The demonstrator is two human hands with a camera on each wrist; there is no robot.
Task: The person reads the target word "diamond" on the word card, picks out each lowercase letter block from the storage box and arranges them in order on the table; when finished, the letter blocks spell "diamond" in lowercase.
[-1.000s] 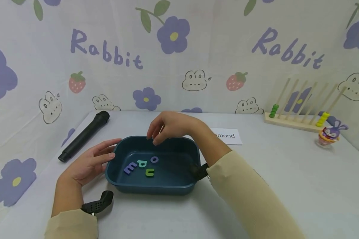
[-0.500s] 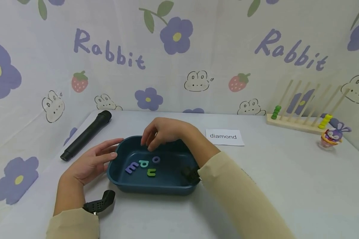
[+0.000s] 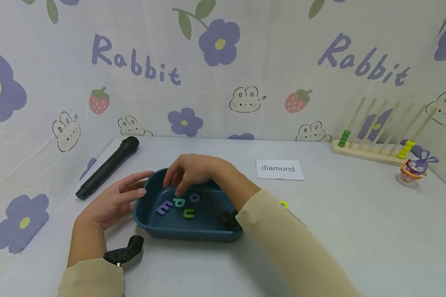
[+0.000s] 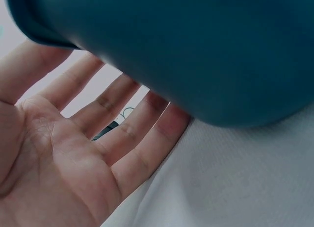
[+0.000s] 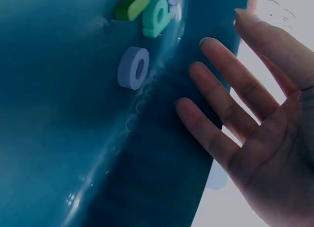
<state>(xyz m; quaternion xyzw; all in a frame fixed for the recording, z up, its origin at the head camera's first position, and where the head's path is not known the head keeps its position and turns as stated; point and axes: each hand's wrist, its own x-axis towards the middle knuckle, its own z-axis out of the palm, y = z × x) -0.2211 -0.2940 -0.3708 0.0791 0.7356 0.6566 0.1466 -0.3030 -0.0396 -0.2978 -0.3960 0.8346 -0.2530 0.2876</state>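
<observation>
The uncurled left hand (image 3: pixel 109 202) is only touching the dark-blue rectangular plastic tray (image 3: pixel 189 235) at nine o'clock, so the loose-fingered, empty right hand (image 3: pixel 197 168) could bump it askew

head: even light | right wrist: tray (image 5: pixel 49 119) glare | left wrist: perhaps soft-focused

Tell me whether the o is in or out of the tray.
In: the o lies flat on the floor of the tray, within its walls, as head and right-wrist views show.
</observation>
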